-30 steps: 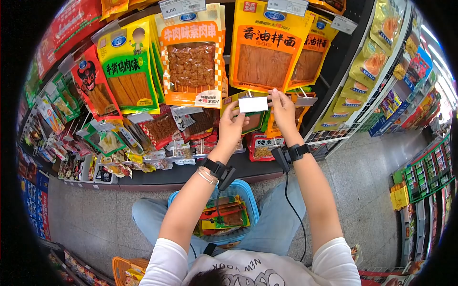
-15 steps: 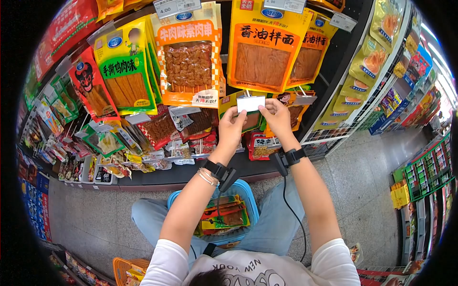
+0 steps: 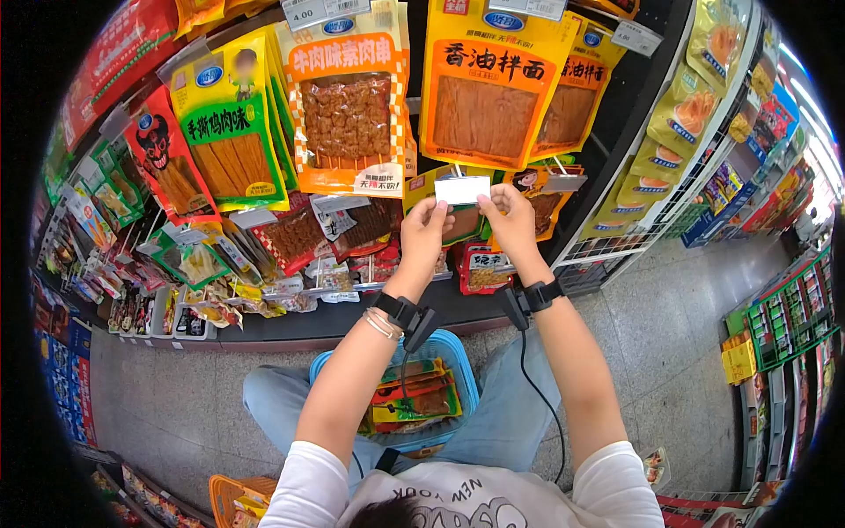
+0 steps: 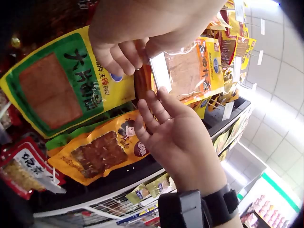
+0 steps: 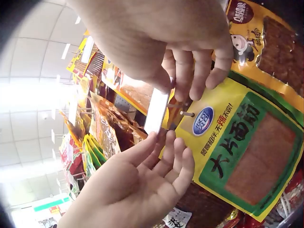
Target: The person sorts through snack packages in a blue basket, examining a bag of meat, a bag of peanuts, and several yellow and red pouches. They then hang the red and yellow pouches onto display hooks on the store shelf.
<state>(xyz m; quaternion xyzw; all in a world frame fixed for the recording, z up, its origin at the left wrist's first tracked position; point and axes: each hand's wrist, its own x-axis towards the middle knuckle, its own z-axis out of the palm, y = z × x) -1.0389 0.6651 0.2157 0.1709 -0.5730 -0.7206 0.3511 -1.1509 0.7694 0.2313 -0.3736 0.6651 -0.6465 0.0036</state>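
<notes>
A small white blank-looking label card (image 3: 462, 190) is pinched at both ends in front of a hanging rack. My left hand (image 3: 424, 231) grips its left end, thumb on the face and fingers behind. At the right end, my right hand (image 3: 512, 218) pinches it the same way, thumb at the lower corner. The right wrist view shows the card (image 5: 157, 111) edge-on between both thumbs, close beside the tip of a metal hook (image 5: 187, 114). Behind the hands hangs a yellow and green snack pack (image 5: 242, 152), partly hidden in the head view.
Large orange-yellow packs (image 3: 488, 97) and a skewer-snack pack (image 3: 348, 106) hang just above the hands. Price tags (image 3: 326, 11) stick out on hooks. A blue basket (image 3: 466, 352) holding several packs stands between the person's knees. A wire rack (image 3: 607, 255) borders the right side.
My right hand has come down and inward from the card's upper right, its thumb now on the front. The card has shifted slightly. The left hand stays at its end.
</notes>
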